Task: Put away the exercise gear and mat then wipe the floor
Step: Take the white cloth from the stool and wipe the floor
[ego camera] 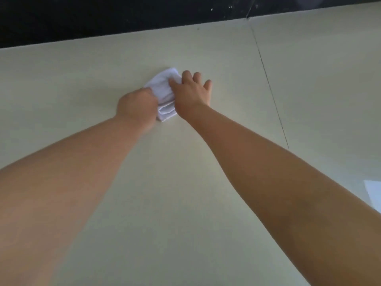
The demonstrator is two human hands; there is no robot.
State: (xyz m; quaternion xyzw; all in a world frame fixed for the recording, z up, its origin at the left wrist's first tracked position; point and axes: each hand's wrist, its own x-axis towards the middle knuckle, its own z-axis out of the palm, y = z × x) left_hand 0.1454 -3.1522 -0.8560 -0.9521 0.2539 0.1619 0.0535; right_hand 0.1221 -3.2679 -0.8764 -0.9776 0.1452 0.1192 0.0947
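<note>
On pale floor (206,182), left hand (137,107) gripping white cloth (165,93), right hand (190,90) pressing it

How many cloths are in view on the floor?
1 for certain: a folded white cloth on the cream floor, between the left hand and right hand. A pale patch at the right edge cannot be identified.

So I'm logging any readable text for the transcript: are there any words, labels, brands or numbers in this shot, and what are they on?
None can be read.
white cloth: plain, no tag or print showing.
cream floor: bare tile, only a dark seam line.
black strip along the wall: a few white specks, not letters.
pale patch at the right edge: blank, and cut off by the frame.
</note>
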